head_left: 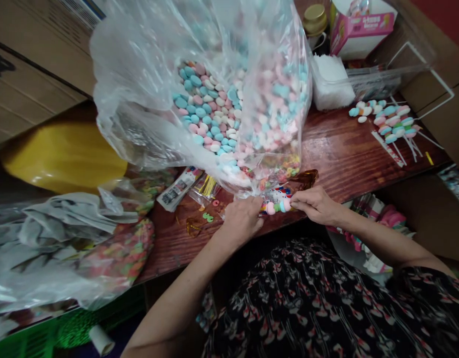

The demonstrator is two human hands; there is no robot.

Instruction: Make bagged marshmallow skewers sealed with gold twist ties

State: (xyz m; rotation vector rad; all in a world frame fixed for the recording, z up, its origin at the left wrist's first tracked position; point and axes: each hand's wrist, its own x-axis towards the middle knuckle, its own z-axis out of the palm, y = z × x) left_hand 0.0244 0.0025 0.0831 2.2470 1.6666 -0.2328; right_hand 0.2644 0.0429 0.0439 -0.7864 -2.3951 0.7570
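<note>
Close to the table's front edge, my left hand (242, 217) and my right hand (314, 205) grip opposite ends of a short row of pink, green and blue candies (277, 207). Fingers are closed on both sides, and what runs through the candies is hidden. Printed wrappers (280, 192) lie just behind the row. Beyond them stands a big clear plastic bag (140, 94), open toward me, full of pink, blue and white candies (210, 109). Left of my left hand lie a few loose ring candies (207, 217).
Finished candy sticks (397, 122) lie at the right of the wooden table (337, 149). Behind are a white paper stack (332, 82) and a pink box (363, 32). A bag of colored rings (117, 253), yellow ties (207, 186) and a yellow container (65, 156) are left.
</note>
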